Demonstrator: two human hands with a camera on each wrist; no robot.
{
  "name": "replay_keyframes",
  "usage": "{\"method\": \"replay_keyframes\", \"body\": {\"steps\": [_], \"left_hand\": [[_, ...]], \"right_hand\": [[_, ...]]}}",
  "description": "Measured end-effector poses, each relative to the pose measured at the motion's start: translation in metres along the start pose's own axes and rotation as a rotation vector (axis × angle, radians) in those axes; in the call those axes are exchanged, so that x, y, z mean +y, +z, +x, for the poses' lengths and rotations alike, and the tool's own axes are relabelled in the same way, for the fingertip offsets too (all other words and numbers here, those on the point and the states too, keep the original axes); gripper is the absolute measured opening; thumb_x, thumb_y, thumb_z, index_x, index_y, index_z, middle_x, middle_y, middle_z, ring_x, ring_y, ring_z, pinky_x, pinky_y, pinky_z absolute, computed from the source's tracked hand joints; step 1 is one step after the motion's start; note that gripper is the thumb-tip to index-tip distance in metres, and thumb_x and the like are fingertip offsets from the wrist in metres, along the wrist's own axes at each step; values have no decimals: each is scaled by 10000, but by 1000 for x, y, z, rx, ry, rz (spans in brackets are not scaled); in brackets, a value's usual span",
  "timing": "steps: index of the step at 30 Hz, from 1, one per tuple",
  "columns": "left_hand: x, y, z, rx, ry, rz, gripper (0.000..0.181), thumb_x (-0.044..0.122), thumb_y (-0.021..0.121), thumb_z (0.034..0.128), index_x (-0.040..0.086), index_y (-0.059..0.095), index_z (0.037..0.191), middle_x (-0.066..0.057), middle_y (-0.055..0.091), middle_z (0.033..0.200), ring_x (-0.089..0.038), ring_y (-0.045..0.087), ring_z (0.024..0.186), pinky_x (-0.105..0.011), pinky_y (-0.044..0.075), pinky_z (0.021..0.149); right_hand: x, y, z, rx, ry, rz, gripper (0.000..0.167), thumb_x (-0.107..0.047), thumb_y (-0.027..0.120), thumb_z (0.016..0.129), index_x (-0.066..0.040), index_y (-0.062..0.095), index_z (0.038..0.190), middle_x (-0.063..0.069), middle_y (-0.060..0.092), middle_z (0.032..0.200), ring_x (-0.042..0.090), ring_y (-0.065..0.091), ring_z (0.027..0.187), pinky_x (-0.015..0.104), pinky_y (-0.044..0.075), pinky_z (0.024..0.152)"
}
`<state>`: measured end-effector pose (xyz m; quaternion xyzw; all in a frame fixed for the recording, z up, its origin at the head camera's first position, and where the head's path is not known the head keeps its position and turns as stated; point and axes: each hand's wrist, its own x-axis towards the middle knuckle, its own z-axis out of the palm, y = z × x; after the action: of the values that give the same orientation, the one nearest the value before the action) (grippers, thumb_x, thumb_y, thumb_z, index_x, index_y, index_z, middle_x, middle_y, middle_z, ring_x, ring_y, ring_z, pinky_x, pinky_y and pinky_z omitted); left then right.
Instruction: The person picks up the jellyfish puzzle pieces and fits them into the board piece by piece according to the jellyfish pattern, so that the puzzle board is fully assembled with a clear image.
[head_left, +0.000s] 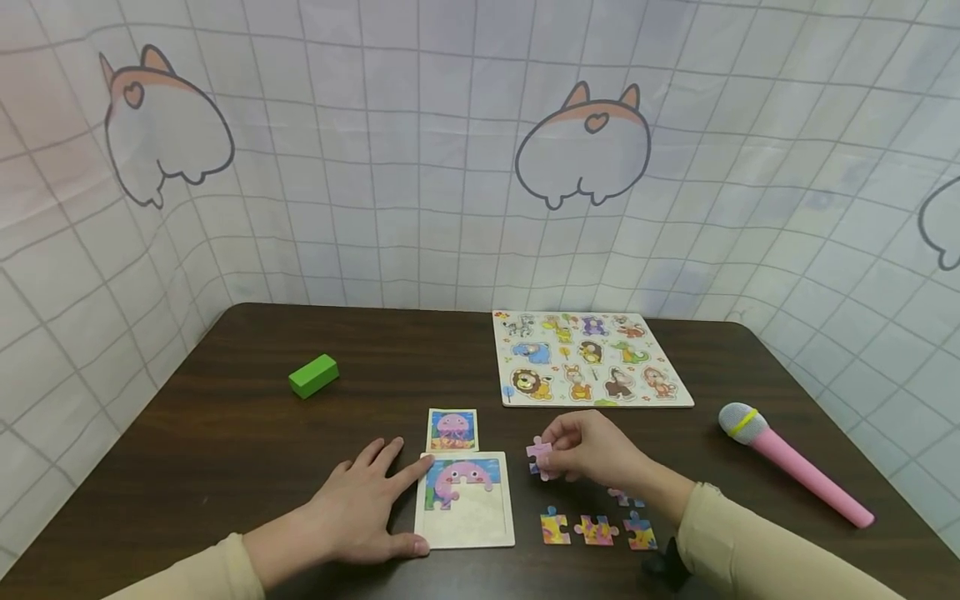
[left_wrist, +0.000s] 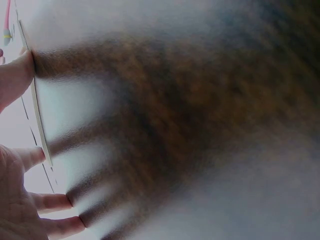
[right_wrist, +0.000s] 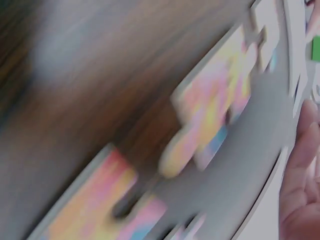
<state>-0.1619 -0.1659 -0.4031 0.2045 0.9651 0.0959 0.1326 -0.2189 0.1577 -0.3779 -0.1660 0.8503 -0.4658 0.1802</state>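
While left hand (head_left: 358, 510) lies fingers spread, gripping nothing, thumb and index touching frame (head_left: 480, 533) (top filled, lower part bare), pink piece (head_left: 537, 454) sits right of frame, pinched by right hand (head_left: 594, 450). Looks like fitting step; next move likely calls for aligning tabs with gap. Loose pieces (head_left: 597, 531) lie below right hand.

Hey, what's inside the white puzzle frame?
Inside the puzzle frame, joined pieces show a pink creature's face; bare board fills the rest. Board beneath them is covered; the left hand hides bits of two corners.
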Motion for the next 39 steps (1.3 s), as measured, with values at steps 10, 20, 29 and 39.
{"method": "replay_keyframes", "body": {"steps": [10,20,29,39], "left_hand": [[2,-3,1,-9,-15,3,997,786,682,768,289,390,1581,-215,345,1623,-481,338,1476,-731,394,1027],[5,-4,1,8,-11,-1,999,795,678,766,287,395,1579,-220,347,1622,-480,335,1480,-727,393,1030],[5,-3,0,9,-13,-1,998,795,678,766,283,401,1576,-216,354,1619,-478,336,1481,-729,387,1037],[4,-2,-1,6,-23,-1,1000,798,678,760,285,405,1574,-216,363,1615,-480,340,1478,-736,384,1038]], "right_hand": [[-27,41,19,-116,63,10,135,-114,738,938,18,735,912,161,769,764,162,745,665,297,565,583],[-37,68,28,-127,138,53,129,-85,773,903,24,720,859,160,761,737,101,711,583,208,501,491],[-40,73,30,-108,167,27,146,-87,789,888,9,707,814,137,743,677,67,663,530,197,472,474],[-46,76,33,-117,223,-40,146,-99,810,872,-19,729,781,88,732,645,69,659,516,182,470,477]]}}
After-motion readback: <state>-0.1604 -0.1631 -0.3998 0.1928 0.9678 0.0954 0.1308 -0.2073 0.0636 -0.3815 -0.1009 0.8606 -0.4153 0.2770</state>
